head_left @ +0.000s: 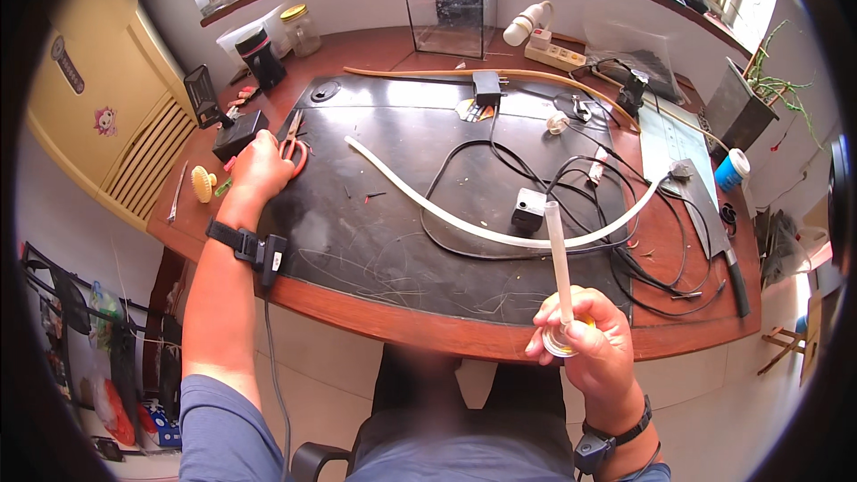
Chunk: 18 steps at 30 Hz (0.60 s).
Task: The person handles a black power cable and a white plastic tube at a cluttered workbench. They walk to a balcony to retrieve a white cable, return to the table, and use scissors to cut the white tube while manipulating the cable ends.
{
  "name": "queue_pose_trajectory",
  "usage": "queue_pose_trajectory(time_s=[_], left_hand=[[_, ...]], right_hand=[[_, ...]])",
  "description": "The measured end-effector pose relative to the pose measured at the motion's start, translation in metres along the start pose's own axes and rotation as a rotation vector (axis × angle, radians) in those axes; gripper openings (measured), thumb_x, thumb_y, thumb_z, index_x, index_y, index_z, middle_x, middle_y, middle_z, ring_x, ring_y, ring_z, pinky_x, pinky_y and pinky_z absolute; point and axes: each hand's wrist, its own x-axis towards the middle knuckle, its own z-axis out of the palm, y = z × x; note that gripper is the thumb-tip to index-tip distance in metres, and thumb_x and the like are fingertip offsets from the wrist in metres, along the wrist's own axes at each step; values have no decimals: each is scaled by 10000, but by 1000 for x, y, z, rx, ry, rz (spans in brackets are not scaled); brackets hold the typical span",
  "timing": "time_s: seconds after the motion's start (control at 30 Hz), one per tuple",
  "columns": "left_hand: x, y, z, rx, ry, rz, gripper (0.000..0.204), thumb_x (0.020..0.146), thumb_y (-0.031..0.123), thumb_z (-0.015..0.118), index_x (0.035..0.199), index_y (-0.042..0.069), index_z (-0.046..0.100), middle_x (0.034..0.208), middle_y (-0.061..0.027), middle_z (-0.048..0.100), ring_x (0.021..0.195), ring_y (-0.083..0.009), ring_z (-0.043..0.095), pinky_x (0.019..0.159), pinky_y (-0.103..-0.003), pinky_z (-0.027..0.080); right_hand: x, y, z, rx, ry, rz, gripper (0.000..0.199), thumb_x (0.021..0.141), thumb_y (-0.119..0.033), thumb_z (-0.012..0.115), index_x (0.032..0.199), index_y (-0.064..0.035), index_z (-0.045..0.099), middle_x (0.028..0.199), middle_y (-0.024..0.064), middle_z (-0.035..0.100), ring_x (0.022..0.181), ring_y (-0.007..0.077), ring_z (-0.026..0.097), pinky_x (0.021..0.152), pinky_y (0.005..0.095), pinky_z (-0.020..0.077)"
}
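My right hand (pixel 596 339) is closed round the lower end of an upright, translucent tube (pixel 560 259) with a round clear base, near the front edge of the desk. At the left side of the desk, my left hand (pixel 259 168) reaches down beside red-handled scissors (pixel 295 145) and a black box (pixel 237 132). Its fingertips are mostly hidden, so I cannot tell whether it grips anything. A long white hose (pixel 446 214) curves across the black mat, passing behind the tube. Close behind the tube sits a small black-and-white cube-shaped device (pixel 528 209).
Black cables (pixel 625 259) tangle at the right, near a large knife (pixel 728 259). A yellow round brush (pixel 203 185) lies by the left edge. Farther back stand a glass tank (pixel 449 9), a power strip (pixel 555 55), a black adapter (pixel 486 87) and a lidded jar (pixel 301 31).
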Motion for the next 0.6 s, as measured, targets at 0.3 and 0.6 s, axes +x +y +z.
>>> queue_pose_trajectory(time_s=[0.3, 0.6], left_hand=[[-24, 2, -31, -518, 36, -220, 370, 833, 85, 727, 1167, -14, 601, 920, -145, 725, 824, -219, 723, 665, -361, 577], [-134, 60, -87, -1475, -293, 199, 387, 929, 79, 764, 1265, 37, 576, 979, -41, 649, 772, -91, 667, 550, -176, 515]], right_hand=[[0, -1, 1, 30, 89, 33, 186, 1017, -161, 609, 1127, -13, 628, 1129, 201, 684, 845, 272, 763, 628, 286, 616], [2, -8, 4, 147, 188, 46, 222, 1049, -247, 529, 1063, -34, 593, 1044, 228, 700, 724, 300, 757, 508, 285, 569]])
